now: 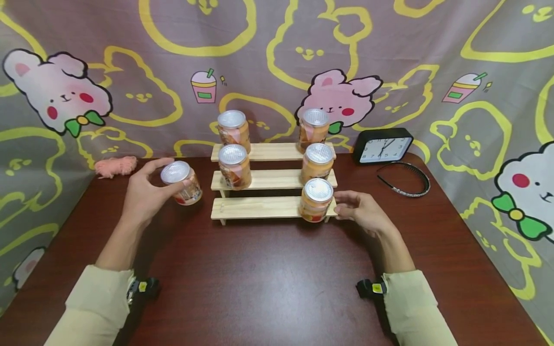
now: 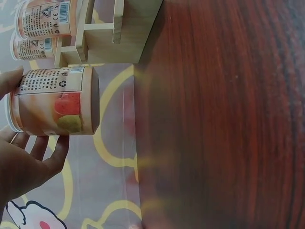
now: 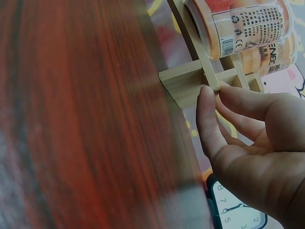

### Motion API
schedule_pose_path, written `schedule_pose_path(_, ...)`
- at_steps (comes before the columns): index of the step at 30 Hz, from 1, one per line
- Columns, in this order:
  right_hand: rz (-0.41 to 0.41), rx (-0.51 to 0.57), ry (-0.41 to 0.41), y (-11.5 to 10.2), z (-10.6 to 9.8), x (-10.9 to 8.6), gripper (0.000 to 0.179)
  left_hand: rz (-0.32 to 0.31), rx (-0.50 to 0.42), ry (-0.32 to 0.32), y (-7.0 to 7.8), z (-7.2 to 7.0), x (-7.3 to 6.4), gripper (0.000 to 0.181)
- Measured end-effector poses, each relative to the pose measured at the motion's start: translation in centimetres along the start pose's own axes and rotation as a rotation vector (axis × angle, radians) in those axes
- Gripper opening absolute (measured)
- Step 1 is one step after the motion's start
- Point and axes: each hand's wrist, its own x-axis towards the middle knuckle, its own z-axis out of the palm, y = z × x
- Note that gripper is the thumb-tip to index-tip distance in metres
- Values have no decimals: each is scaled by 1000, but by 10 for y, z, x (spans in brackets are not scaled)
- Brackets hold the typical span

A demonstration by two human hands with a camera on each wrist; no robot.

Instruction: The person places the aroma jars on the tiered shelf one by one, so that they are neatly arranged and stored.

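Note:
My left hand (image 1: 144, 191) grips a can (image 1: 188, 191) with a silver lid and an orange fruit label, thumb and fingers around its upper part. In the left wrist view that can (image 2: 52, 102) is held off the dark tabletop, left of a three-step wooden stand (image 1: 259, 207). My right hand (image 1: 365, 212) pinches the right end of the stand's lowest board, thumb and forefinger at its corner in the right wrist view. Close by, a similar can (image 1: 315, 204) stands on that board. Two more stand behind it on the right, and two on the left of the upper boards.
A black clock (image 1: 385, 145) and a dark headband (image 1: 415, 193) lie on the table's right side. Pink yarn (image 1: 115, 166) sits at the back left. Patterned cloth (image 1: 268, 72) hangs behind the table (image 1: 259, 288).

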Motion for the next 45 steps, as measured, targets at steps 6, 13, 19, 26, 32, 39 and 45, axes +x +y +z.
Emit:
schedule_pose_path(6, -11, 6, -1, 0, 0, -1, 49, 24, -17, -21, 4, 3, -3, 68)
schedule_pose_path(13, -6, 3, 0, -1, 0, -1, 49, 54, -38, -32, 6, 5, -5, 67)
schedule_pose_path(19, -5, 0, -3, -1, 0, -1, 49, 92, -7, -63, 6, 5, -7, 66)
schedule_pose_path(26, 6, 8, -2, -1, 0, -2, 50, 115, -23, -151, 8, 5, -10, 65)
schedule_pose_path(32, -6, 10, -4, -2, 0, -2, 49, 159, -48, -182, 11, 5, -13, 61)
schedule_pose_path(39, -2, 5, 0, -2, -1, 0, 48, 221, -85, -235, 17, 8, -18, 58)
schedule_pose_path(45, 7, -12, 0, -1, -2, -1, 49, 267, -95, -284, 21, 16, -20, 57)
